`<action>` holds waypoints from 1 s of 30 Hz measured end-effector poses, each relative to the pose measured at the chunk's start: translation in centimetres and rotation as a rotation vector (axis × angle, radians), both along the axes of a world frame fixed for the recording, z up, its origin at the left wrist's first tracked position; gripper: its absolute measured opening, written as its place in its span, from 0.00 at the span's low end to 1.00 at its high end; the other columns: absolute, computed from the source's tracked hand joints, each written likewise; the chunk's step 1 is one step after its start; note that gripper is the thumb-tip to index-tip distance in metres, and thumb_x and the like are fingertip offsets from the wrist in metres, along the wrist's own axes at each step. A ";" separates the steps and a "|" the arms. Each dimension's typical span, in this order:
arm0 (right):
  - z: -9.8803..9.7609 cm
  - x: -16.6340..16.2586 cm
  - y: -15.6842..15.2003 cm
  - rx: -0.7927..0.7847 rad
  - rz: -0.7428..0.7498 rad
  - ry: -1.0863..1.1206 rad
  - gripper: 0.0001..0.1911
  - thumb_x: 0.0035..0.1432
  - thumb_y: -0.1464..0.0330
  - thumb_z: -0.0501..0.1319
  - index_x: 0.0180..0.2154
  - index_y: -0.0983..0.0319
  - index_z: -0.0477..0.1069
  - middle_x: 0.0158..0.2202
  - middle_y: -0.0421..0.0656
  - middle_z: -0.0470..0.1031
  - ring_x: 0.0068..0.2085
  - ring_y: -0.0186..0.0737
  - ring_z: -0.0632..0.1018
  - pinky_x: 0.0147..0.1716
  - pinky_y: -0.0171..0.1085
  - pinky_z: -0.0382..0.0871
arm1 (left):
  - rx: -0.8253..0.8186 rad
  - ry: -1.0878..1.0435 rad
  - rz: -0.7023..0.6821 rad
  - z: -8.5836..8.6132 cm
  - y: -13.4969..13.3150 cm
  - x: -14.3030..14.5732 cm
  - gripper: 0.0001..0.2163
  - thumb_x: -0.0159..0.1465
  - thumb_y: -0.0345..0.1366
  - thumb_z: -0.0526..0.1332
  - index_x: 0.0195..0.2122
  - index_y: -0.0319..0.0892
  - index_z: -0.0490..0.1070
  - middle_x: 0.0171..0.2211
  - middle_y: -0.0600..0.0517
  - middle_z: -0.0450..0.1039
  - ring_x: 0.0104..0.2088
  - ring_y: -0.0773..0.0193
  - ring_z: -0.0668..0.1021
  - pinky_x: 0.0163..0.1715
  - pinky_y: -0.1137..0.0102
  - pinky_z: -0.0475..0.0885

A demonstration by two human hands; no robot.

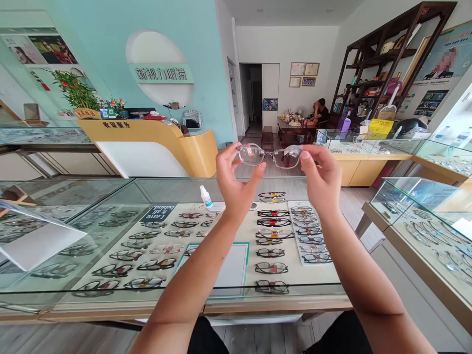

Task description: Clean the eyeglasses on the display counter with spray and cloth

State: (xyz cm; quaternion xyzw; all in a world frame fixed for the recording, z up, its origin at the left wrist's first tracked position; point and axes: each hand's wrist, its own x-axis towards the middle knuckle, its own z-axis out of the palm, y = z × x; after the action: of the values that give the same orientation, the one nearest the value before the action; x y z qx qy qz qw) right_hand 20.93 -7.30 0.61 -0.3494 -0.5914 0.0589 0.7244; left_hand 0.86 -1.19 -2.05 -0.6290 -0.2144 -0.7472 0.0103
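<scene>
A pair of eyeglasses (270,154) with a thin clear-looking frame is held up at arm's length above the glass display counter. A small orange-red sticker shows on its left lens. My left hand (238,182) grips the left end of the frame between fingers and thumb. At the opposite end, my right hand (322,179) pinches the frame near the hinge. The temples are mostly hidden behind the fingers. Below the hands, rows of eyeglasses (273,222) lie in the counter, and more sit on a white tray (295,216). A white spray bottle (206,197) stands on the glass.
The glass display counter (121,307) runs across in front of me. Another display case (383,231) stands at the right. Behind are a yellow-and-white reception desk (199,152), a dark wooden shelf (372,64), and a seated person (322,112) at a cluttered table.
</scene>
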 end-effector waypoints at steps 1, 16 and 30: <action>-1.1 -0.1 0.1 -0.002 0.004 -0.004 0.18 0.77 0.49 0.67 0.52 0.55 0.84 0.51 0.47 0.87 0.52 0.47 0.86 0.47 0.45 0.82 | -0.003 -0.004 0.000 -1.3 0.1 0.0 0.32 0.71 0.55 0.75 0.71 0.55 0.66 0.67 0.42 0.75 0.68 0.47 0.81 0.62 0.52 0.82; -9.6 -0.4 1.0 -0.272 0.243 0.168 0.19 0.70 0.47 0.70 0.48 0.54 0.86 0.48 0.47 0.91 0.46 0.49 0.87 0.51 0.51 0.84 | -0.170 0.043 -0.003 -11.0 0.2 -0.6 0.32 0.70 0.48 0.77 0.71 0.52 0.68 0.65 0.41 0.76 0.67 0.48 0.81 0.60 0.52 0.83; -10.5 -0.5 1.9 -0.358 0.442 0.298 0.14 0.72 0.52 0.67 0.45 0.52 0.86 0.41 0.44 0.90 0.48 0.53 0.90 0.56 0.55 0.84 | -0.240 0.056 0.015 -11.5 -0.4 -0.2 0.30 0.71 0.49 0.77 0.69 0.51 0.68 0.65 0.41 0.78 0.66 0.49 0.83 0.63 0.50 0.82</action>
State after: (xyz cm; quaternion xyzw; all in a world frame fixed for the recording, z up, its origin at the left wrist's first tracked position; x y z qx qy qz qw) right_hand 20.42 -5.45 -9.89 -0.3222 -0.5206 0.3684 0.6996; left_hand 0.62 -1.55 -13.59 -0.6446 -0.3066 -0.6983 -0.0535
